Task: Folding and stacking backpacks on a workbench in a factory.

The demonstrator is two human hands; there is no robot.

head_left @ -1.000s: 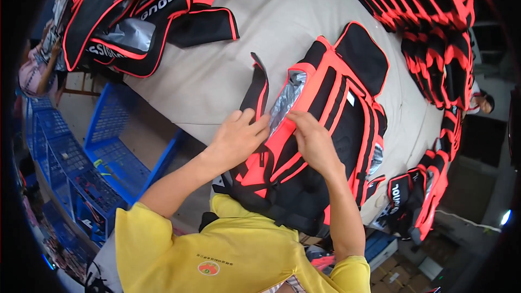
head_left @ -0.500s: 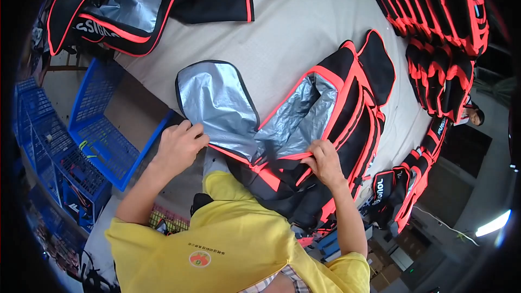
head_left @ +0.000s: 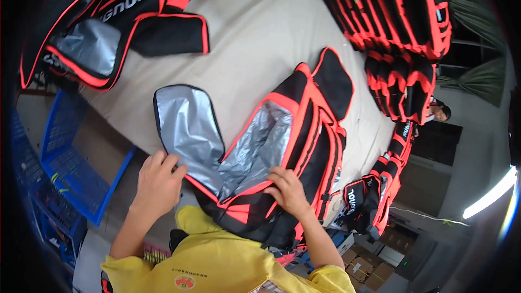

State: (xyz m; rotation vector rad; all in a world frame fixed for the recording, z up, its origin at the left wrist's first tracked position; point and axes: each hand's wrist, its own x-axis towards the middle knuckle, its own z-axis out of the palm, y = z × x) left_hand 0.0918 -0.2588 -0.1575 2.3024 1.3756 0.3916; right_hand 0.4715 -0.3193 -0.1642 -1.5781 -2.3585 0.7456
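now your left hand (head_left: 158, 180) pinches the silver-lined flap (head_left: 187, 127), folded out leftward; your right hand (head_left: 287, 189) lies flat, unclenched, on the bag (head_left: 304, 130) rim. bag's long axis runs away up-right across the counter (head_left: 260, 38).

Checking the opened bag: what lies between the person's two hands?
In the head view, the bag's silver-lined compartment and its orange-trimmed edge lie between the left hand and the right hand.

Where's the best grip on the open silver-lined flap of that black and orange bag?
Pinch the flap at its near lower edge, coming from the left, where the left hand already sits. It lies flat and open, its piped rim free. The right hand presses the bag.
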